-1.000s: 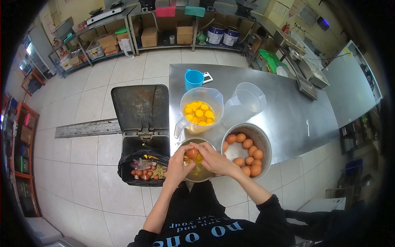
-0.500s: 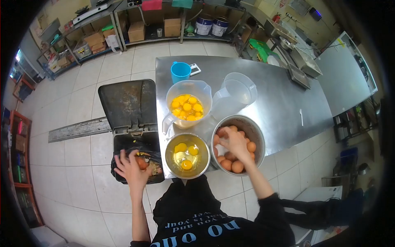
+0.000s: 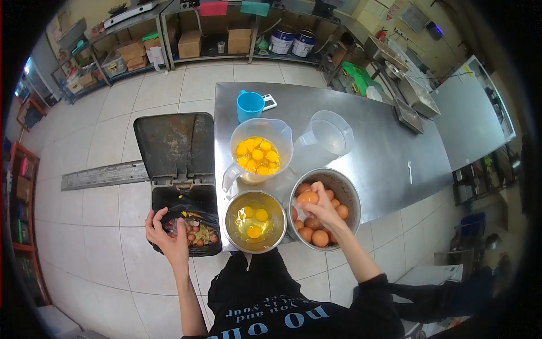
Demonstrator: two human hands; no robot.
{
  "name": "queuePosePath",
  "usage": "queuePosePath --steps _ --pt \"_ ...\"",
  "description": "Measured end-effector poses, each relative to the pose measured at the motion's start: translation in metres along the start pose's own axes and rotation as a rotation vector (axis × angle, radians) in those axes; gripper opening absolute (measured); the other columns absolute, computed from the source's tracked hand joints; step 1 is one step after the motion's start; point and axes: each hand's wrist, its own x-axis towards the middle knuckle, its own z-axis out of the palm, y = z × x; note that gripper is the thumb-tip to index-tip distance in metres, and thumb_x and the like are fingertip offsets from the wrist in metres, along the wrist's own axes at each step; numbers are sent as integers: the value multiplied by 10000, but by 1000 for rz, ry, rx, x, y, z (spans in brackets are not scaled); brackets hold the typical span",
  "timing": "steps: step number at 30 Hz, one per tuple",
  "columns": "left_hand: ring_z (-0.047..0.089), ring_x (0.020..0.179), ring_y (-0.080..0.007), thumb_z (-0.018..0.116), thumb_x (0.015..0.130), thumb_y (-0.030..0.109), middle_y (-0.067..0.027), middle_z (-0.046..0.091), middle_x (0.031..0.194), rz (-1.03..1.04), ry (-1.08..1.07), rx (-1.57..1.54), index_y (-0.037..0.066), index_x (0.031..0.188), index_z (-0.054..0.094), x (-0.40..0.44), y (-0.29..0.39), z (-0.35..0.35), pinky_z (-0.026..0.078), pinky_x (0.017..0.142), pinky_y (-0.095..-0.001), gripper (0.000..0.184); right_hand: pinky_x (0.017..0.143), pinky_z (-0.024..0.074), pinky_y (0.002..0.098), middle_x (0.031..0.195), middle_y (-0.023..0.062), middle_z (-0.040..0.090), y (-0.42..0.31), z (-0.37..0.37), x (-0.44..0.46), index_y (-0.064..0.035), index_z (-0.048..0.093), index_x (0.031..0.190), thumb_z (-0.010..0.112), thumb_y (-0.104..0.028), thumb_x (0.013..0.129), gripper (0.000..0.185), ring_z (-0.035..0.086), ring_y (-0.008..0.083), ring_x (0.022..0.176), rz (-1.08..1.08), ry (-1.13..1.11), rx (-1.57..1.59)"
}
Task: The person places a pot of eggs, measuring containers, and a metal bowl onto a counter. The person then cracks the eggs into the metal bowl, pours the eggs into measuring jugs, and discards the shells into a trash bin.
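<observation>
My right hand [image 3: 322, 208] is closed around a brown egg [image 3: 307, 198], just above the other eggs in a deep metal pot [image 3: 357, 217]. Over the near left side of an open black bin [image 3: 155, 195], my left hand [image 3: 169, 240] has its fingers apart and nothing in them. Eggshells [image 3: 199, 234] and other scraps lie in the bin's black bag. Between my hands, a metal bowl [image 3: 227, 229] contains three yolks [image 3: 254, 231] in clear egg white. Behind it, a clear plastic jug [image 3: 282, 141] holds many yolks in liquid.
A second clear jug [image 3: 333, 135], a blue cup [image 3: 249, 106] and a small white scale [image 3: 270, 101] stand on the steel table [image 3: 384, 152]. A white plastic spoon [image 3: 410, 172] lies to the right. The bin's raised lid [image 3: 175, 144] stands beside the table's left edge.
My left hand has let go of the brown eggshell over the bin and moved slightly left. My right hand has taken an egg from the pot's pile and lifted it a little.
</observation>
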Motion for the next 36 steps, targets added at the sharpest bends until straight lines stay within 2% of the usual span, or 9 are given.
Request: queuePosePath --steps 2,4,6,12,14,20,26,32,36 --pt "322 1270 -315 660 795 96 -152 430 1309 11 26 18 104 1167 533 1 5 2 255 1037 -439 394 767 464 282 1047 95 510 -25 8 -21 -61 335 1075 655 -49 806 418 515 148 958 -256 -75 261" --pt "325 1236 -316 653 763 63 -148 413 1313 15 -18 -105 111 1143 541 3 14 8 277 1016 -416 398 834 457 317 1106 123 503 -29 22 -19 -49 393 1085 638 -30 824 358 518 203 1014 -590 -33 98" --pt "352 1220 -309 655 757 53 -152 444 1276 47 -24 -132 96 1120 546 0 26 15 284 1010 -402 382 897 435 371 1159 156 486 -35 31 -15 -51 473 1082 660 -36 793 344 514 296 1046 -983 130 -519" --pt "526 1036 -284 630 755 11 -114 545 1130 168 -338 -418 54 1069 586 -19 52 39 390 927 -370 320 903 401 382 1154 142 482 -22 40 -2 -63 520 1103 640 -83 818 311 491 314 1060 -865 36 -787" --pt "566 970 -267 658 762 34 -107 566 1085 308 -464 -497 47 1103 608 -22 78 42 444 858 -343 344 868 442 350 1139 146 492 -45 46 -16 -53 497 1161 619 -113 863 327 524 265 1061 -713 -18 -502" --pt "629 818 -127 719 739 12 -91 599 1046 155 -681 -707 69 1156 620 -22 121 46 532 712 -252 433 811 458 215 1102 61 516 -51 62 -23 -57 431 1242 570 -166 933 355 527 117 1021 -78 -423 373" --pt "658 760 -135 718 735 -9 -88 624 1007 170 -781 -646 52 1132 623 -16 100 45 556 680 -250 413 884 449 301 1160 111 528 -40 64 -18 -49 385 1290 543 -159 907 428 542 215 1077 -535 -434 -222" --pt "667 746 -164 736 706 -4 -120 669 939 196 -741 -478 4 1095 607 -24 87 52 558 689 -274 409 962 382 395 1218 221 449 -29 76 -13 -29 351 1290 502 -116 843 480 489 394 1124 -549 -399 -537" --pt "669 742 -179 726 711 -8 -122 674 932 282 -617 -362 -17 1082 600 -35 70 66 558 694 -283 391 975 367 400 1208 231 423 -15 95 -1 -26 341 1286 473 -86 837 472 475 398 1124 -630 -386 -481"
